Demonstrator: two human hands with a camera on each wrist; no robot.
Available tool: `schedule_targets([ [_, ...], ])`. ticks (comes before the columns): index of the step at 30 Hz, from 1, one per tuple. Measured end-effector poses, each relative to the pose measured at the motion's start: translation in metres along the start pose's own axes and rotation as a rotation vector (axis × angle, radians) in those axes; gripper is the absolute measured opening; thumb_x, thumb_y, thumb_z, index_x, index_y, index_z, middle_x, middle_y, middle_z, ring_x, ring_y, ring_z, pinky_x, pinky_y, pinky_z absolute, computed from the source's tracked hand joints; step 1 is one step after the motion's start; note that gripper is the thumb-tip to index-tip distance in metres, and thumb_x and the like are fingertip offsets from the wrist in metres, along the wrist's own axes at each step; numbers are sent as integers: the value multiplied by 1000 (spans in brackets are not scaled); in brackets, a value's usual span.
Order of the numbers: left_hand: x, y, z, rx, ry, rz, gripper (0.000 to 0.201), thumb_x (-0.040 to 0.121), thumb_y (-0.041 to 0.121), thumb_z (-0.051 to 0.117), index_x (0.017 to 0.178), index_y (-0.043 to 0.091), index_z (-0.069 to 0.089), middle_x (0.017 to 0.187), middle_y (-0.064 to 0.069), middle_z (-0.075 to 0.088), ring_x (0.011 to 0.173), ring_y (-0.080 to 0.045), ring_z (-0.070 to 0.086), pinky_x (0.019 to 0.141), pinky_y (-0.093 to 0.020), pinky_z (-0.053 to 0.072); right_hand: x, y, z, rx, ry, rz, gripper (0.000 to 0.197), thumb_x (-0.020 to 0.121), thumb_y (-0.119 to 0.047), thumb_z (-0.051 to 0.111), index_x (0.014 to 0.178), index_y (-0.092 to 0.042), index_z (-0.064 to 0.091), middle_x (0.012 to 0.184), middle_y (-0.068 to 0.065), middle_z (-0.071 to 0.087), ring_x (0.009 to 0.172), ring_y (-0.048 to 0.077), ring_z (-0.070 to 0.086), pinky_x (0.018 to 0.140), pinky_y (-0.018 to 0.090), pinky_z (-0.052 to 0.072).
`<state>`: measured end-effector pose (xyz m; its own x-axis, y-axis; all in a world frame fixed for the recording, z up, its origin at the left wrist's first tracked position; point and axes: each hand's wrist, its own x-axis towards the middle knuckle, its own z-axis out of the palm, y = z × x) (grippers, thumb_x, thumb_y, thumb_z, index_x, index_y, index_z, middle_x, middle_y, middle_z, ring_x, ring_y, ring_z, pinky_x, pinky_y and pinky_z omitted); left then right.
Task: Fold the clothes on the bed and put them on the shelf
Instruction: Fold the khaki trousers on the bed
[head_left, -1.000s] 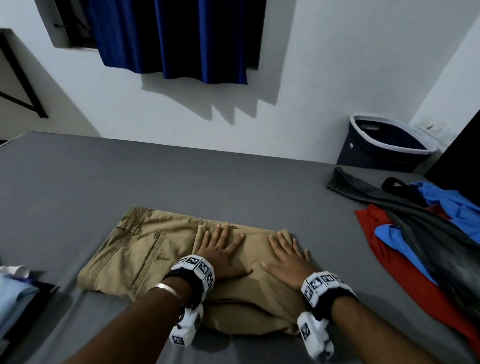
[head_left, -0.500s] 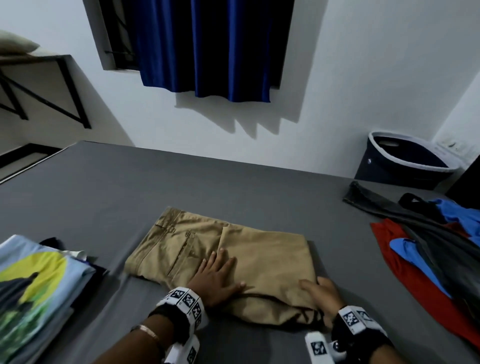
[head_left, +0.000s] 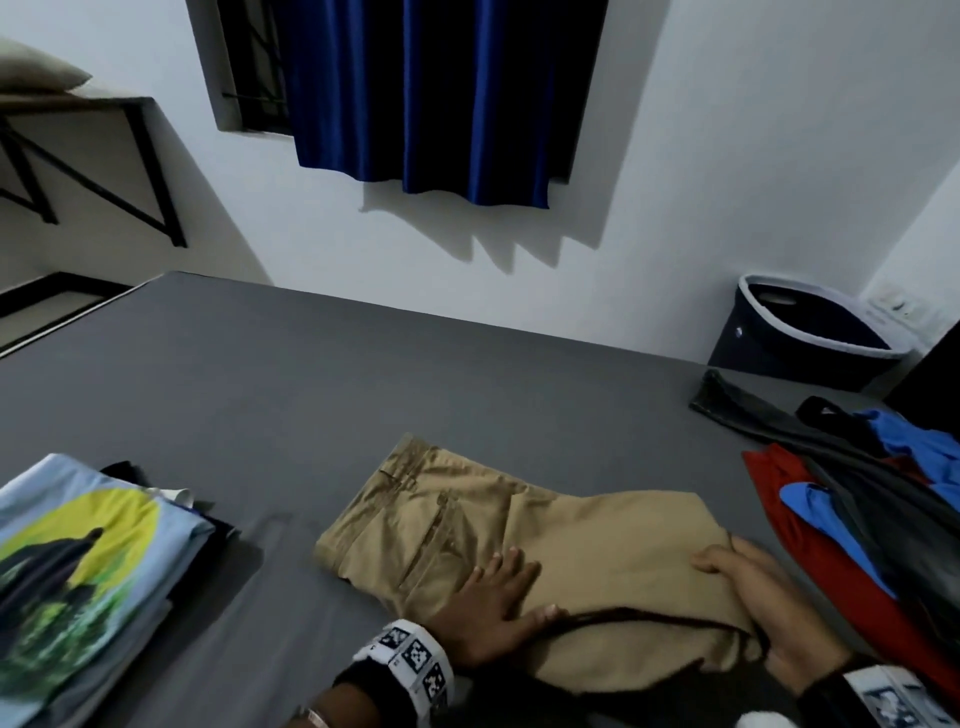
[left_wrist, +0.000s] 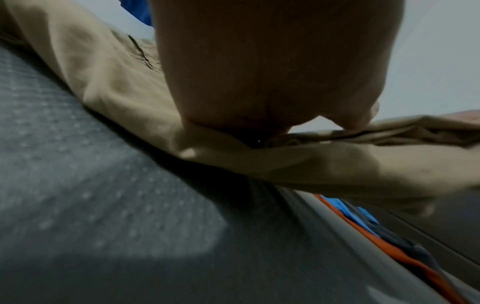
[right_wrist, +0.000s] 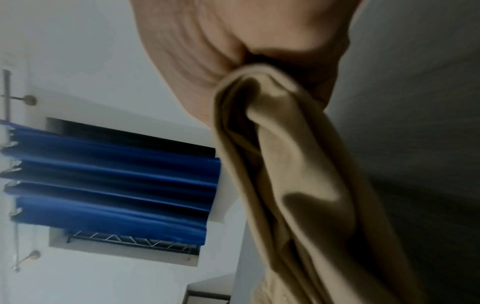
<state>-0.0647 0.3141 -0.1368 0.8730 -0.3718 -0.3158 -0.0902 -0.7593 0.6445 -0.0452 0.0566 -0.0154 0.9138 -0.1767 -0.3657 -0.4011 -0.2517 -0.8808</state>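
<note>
Folded khaki trousers lie on the grey bed, near its front edge. My left hand rests flat on their near left part, fingers straight, thumb along the front fold. In the left wrist view the palm presses on the khaki cloth. My right hand grips the trousers' right end, thumb on top and fingers underneath, and that end is raised a little. The right wrist view shows the right hand closed round bunched khaki layers.
A stack of folded clothes topped by a printed light-blue shirt sits at the left. Loose red, blue and dark clothes lie at the right. A dark laundry basket stands beyond the bed. A wall shelf hangs at the upper left.
My right hand left the top of the trousers and took hold of their right end, lifting it slightly. The left hand stayed flat on them. My view swung left, revealing the folded stack.
</note>
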Motion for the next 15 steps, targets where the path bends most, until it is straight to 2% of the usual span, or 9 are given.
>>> schedule_targets([
  [2,-5,11,7,-115,-33,27,140,40,105,-6,157,29,8,164,0,-4,150,-17,-9,121,-34,-6,-14,-29,-2,-25,-29,-43,8,89,-1,55,85,-5,61,81,15,60,74,26,54,59,34,38],
  [4,-10,19,10,-333,-38,17,141,40,106,-1,156,28,15,164,5,3,150,-13,-4,121,-29,-3,-25,-50,4,-61,-39,-103,14,89,-3,55,76,-9,57,76,12,55,72,24,52,59,34,37],
  [7,-15,27,0,-766,39,-52,115,61,100,20,148,26,36,149,14,32,144,-10,25,111,-9,15,-36,-76,29,-225,-37,-247,16,88,-4,57,73,-8,53,75,10,53,70,21,50,60,31,38],
  [9,-18,17,-13,-1037,74,-101,113,56,102,26,140,30,47,139,13,46,134,-8,39,111,-19,25,-36,-89,55,-365,-67,-364,16,87,-5,58,73,-7,50,71,6,49,65,16,46,52,20,35],
  [10,-20,11,-20,-1146,96,-92,107,65,98,19,140,28,49,139,12,50,132,-8,42,112,-25,28,-34,-94,72,-422,-107,-404,16,87,-7,59,74,-7,50,69,5,48,63,15,44,49,18,33],
  [11,-24,9,-28,-1263,129,-69,98,77,90,11,141,25,49,138,11,53,132,-9,45,112,-29,32,-33,-99,90,-464,-162,-435,16,87,-10,59,74,-9,50,68,3,47,63,14,44,51,19,33],
  [12,-28,5,-35,-1360,144,-40,96,81,85,7,140,23,50,139,7,55,132,-14,47,114,-35,33,-32,-103,110,-488,-224,-464,15,88,-14,59,74,-11,52,68,2,48,65,14,45,57,24,35],
  [14,-36,-1,-53,-1550,279,9,102,79,88,11,140,16,51,141,-7,55,133,-27,49,115,-49,31,-36,-107,152,-487,-386,-463,15,93,-22,55,79,-16,59,69,-1,52,66,13,48,60,28,36],
  [15,-39,-2,-61,-1647,361,2,100,82,85,13,133,12,59,133,-15,60,124,-30,57,109,-48,41,-39,-107,171,-456,-496,-414,16,96,-27,53,85,-18,61,70,-1,53,64,11,49,56,26,37],
])
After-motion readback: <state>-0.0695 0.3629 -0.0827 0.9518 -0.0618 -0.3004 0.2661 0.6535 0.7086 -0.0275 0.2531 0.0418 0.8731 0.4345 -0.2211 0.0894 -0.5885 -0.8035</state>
